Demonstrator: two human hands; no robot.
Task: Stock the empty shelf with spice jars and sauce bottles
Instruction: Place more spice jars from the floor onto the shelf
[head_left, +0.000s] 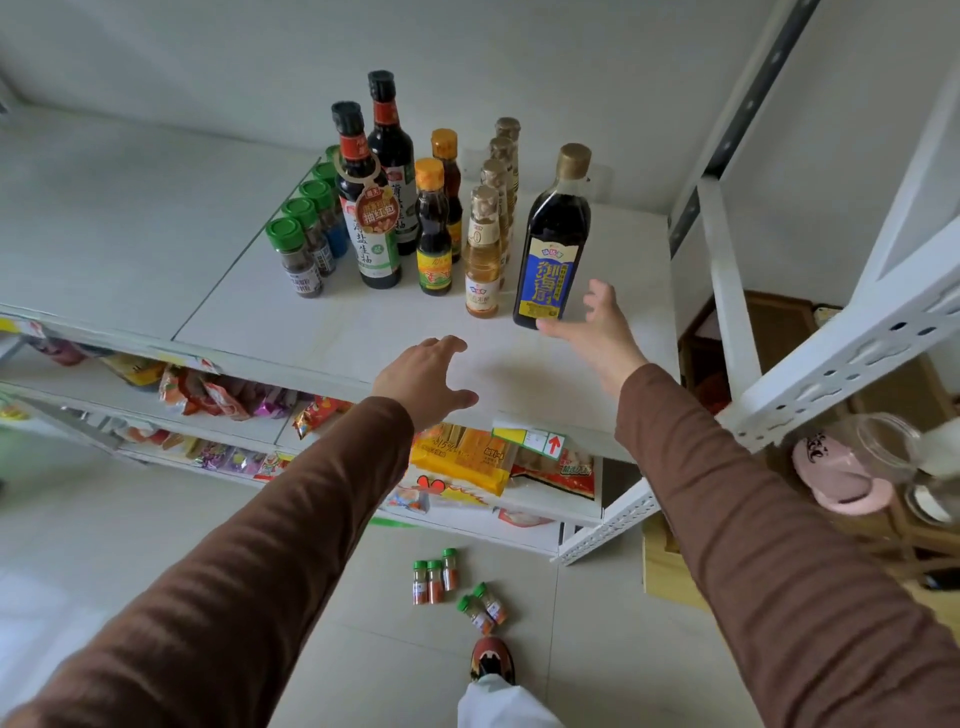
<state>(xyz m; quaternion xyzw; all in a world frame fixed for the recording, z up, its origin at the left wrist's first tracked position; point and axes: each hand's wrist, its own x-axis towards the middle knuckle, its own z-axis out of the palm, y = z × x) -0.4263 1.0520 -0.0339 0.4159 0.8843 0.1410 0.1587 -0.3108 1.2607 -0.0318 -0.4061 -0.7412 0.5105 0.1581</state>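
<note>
Both hands are hovering spread and holding nothing over the white shelf (322, 332): left hand (423, 376) at center, right hand (597, 325) just beside the blue-labelled bottle (553, 244). Green-capped jars (306, 244) are lining up at 10 o'clock; more spice jars (457, 590) are waiting on the floor at 6 o'clock.

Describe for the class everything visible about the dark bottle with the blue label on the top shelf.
The blue-label bottle stands upright near the right end of the white top shelf, beside a row of pale gold-capped bottles. It looks like glass holding dark liquid, with square shoulders, a slim neck, a gold cap and yellow characters. The open right hand reaches its base, thumb about touching.
</note>
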